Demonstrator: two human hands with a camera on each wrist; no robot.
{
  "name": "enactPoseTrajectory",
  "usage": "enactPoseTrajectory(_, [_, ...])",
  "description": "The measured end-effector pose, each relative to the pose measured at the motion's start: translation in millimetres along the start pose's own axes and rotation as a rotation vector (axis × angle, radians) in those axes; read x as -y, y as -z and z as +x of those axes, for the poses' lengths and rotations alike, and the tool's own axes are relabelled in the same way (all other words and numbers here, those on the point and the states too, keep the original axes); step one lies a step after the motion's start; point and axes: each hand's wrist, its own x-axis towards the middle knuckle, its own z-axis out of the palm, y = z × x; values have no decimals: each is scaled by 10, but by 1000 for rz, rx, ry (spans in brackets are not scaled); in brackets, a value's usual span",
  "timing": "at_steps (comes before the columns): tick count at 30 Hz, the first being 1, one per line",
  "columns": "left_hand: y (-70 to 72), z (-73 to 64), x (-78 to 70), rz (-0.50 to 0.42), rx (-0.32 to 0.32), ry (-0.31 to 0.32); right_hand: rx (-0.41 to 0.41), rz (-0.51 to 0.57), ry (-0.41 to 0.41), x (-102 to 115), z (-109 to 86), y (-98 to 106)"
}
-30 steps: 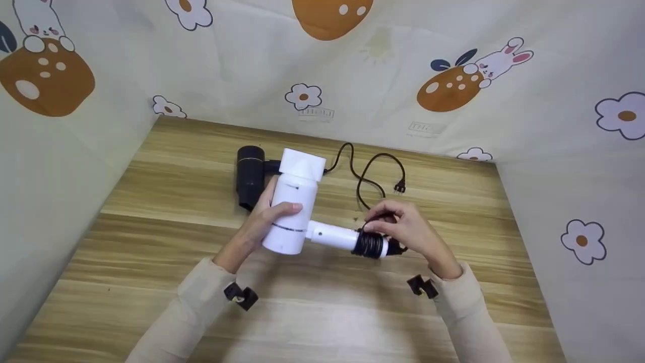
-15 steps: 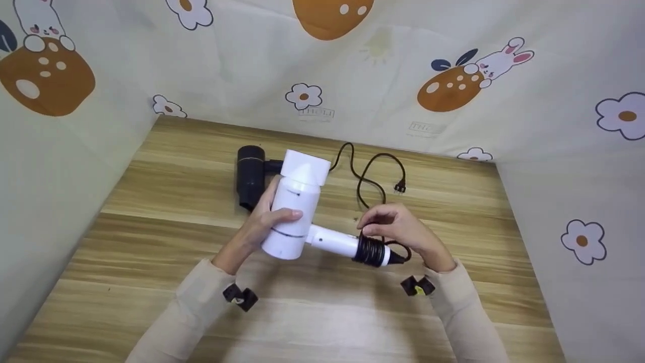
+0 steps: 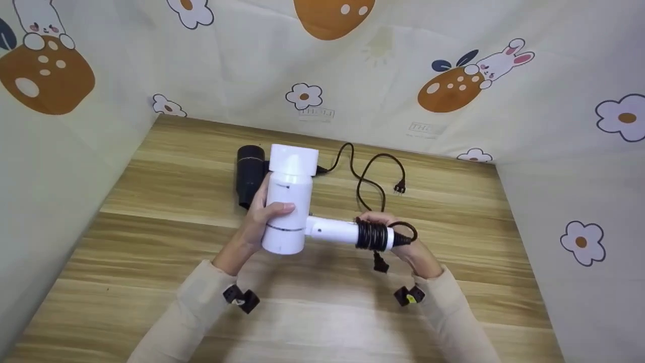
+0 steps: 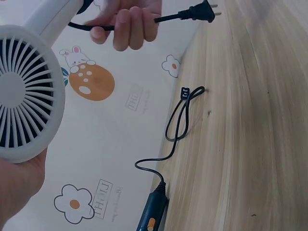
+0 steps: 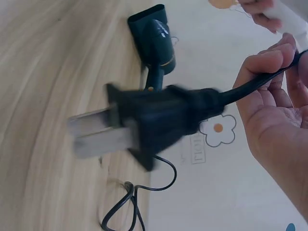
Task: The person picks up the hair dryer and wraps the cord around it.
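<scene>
A white hair dryer (image 3: 297,194) is raised above the table. My left hand (image 3: 252,224) grips its barrel, thumb across the front. Black cord (image 3: 373,236) is wound in several turns round the handle. Behind the wound handle is my right hand (image 3: 415,257), partly hidden in the head view. In the left wrist view, the curled fingers of my right hand (image 4: 137,29) hold the free cord end. Its two-pin plug (image 5: 159,115) sticks out past those fingers, slightly blurred in the right wrist view. The dryer's round vent grille (image 4: 29,91) faces the left wrist camera.
A black hair dryer (image 3: 250,171) lies on the wooden table (image 3: 151,252) behind my left hand. Its loose cord (image 3: 360,176) snakes right, ending in a plug (image 3: 399,186). Patterned cloth walls (image 3: 242,65) stand at the back and both sides.
My right hand has moved from above the wound cord to behind and below the handle. The plug now shows beneath it. The white hair dryer has tilted a little, its handle now more level.
</scene>
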Motion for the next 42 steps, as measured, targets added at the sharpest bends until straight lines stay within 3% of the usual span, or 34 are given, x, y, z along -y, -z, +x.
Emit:
enactPoseTrajectory(4, [-11,18,11,-15,-36,-32,-4,-33,-8,-4,-35,-75])
enactPoseTrajectory(10, [-20,38,17,-61,-116,-55,-13,-100,-103,-193,-40,-142])
enactPoseTrajectory(15, [-26,62,17,-46,-199,-82,-82,-237,-95,-256,-29,-243])
enactPoseTrajectory(23, [6,90,15,-52,-323,-48,-139,-549,-122,-158,-99,-390])
enactPoseTrajectory(27, [32,99,18,-38,-375,-11,-174,-739,-59,-89,-128,-441])
enactPoseTrajectory(33, [21,102,36,7,-403,18,-248,-964,19,-16,-159,-492])
enactPoseTrajectory(42, [16,93,82,60,-362,25,-289,-1091,123,113,-203,-521])
